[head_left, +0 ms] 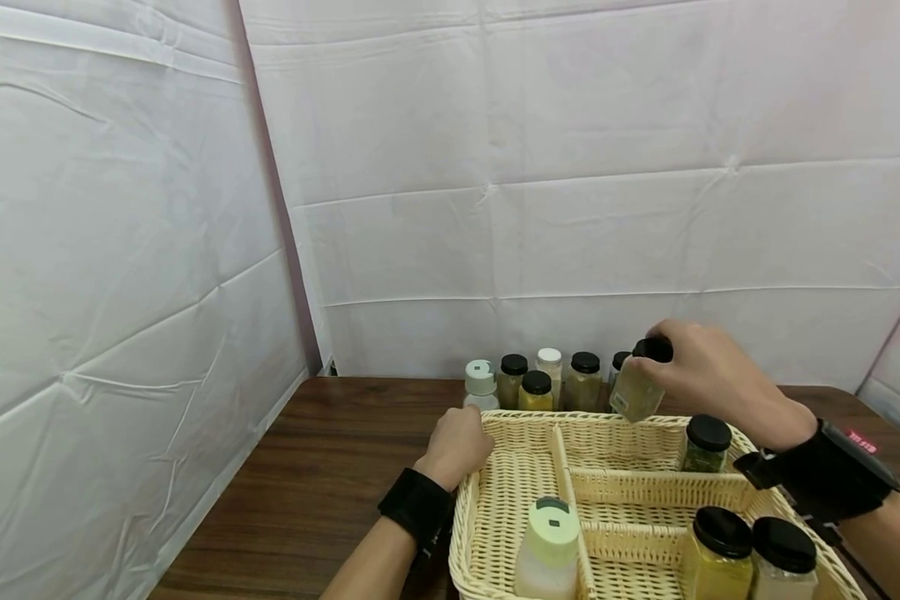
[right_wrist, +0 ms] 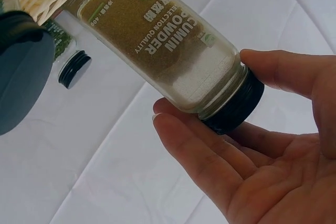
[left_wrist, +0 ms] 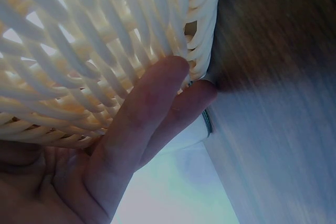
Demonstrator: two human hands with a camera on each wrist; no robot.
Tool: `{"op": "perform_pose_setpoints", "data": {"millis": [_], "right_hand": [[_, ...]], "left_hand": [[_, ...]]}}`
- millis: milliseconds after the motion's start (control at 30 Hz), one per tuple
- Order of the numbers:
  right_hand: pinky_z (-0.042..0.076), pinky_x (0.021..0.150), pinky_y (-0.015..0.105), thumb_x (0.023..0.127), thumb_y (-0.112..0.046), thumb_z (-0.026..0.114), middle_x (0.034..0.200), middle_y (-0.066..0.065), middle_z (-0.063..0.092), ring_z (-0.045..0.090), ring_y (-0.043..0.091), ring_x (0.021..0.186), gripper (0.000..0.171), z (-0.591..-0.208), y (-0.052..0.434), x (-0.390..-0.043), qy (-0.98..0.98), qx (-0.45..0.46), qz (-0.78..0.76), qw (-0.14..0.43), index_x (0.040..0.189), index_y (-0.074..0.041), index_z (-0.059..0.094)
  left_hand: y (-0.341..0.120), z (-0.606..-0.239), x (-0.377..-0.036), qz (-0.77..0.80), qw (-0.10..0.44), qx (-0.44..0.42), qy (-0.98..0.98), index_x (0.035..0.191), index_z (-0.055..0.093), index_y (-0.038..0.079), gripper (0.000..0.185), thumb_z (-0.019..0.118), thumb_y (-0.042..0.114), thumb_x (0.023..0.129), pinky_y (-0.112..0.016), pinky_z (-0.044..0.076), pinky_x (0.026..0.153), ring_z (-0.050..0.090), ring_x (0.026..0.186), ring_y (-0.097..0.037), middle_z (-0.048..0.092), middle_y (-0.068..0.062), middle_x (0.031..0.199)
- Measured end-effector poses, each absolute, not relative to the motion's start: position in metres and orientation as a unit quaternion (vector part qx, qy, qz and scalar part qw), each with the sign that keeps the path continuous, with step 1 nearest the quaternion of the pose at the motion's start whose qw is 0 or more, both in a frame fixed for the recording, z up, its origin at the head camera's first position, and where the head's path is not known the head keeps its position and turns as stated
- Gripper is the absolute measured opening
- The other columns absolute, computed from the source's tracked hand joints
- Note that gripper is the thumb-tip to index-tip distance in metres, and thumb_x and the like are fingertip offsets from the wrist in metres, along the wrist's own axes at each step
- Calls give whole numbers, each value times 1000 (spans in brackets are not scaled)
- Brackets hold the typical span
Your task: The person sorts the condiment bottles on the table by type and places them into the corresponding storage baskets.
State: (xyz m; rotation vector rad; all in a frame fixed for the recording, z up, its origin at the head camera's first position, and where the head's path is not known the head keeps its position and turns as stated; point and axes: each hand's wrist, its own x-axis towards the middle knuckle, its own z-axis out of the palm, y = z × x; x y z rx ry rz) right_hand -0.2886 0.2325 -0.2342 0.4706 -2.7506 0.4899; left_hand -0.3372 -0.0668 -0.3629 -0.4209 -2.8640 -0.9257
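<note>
Pinched at its black cap by my right hand (head_left: 712,379) is a glass jar of cumin powder (head_left: 635,393). The jar tilts over the far rim of a divided wicker basket (head_left: 562,454), and its label shows in the right wrist view (right_wrist: 170,35). My left hand (head_left: 453,448) holds the basket's far left corner; in the left wrist view its fingers (left_wrist: 144,114) lie against the woven outer wall. Inside the basket, a jar of green herbs (head_left: 707,446) stands near the far right corner. A bottle with a pale green cap (head_left: 549,550) stands in the left compartment.
Behind the basket stands a row of several jars, among them a pale-capped bottle (head_left: 481,383), a yellow jar (head_left: 536,392) and a white-capped jar (head_left: 550,371). Two black-capped jars (head_left: 718,558) (head_left: 783,562) sit in the near right compartment. White cloth (head_left: 570,233) hangs behind the brown table (head_left: 292,483).
</note>
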Motion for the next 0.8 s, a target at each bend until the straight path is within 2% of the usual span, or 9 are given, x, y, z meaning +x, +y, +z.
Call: {"op": "perform_pose_setpoints", "data": {"millis": [333,533,733,800], "right_hand": [[51,72,46,105,-26,70,106,21,70,67,33,87,46,-237,227,-276,-958,158,171,167,132,10,60],[46,67,42,105,-26,70,106,22,71,64,25,78,49,-238,222,-268,-959,150,175,164,136,11,58],[50,66,42,103,-25,74,111,29,71,71,33,84,51,-240,215,-260,-956,153,182,175,136,11,60],[48,63,40,103,-26,74,109,29,72,70,30,78,53,-241,214,-257,-956,149,185,171,137,11,59]], "left_hand": [[-66,-362,-337,-304,48,-137,-942,102,65,-8,9,66,-2,95,-36,46,59,56,63,-24,57,-16,76],[-67,-362,-336,-304,50,-142,-941,101,64,-9,9,66,-3,95,-36,44,58,56,63,-25,56,-16,75],[-67,-360,-334,-309,45,-142,-939,103,64,-10,10,66,-4,96,-36,43,58,55,62,-25,54,-16,74],[-67,-360,-334,-308,44,-144,-939,104,64,-10,10,66,-3,96,-36,42,58,54,61,-25,54,-16,73]]}}
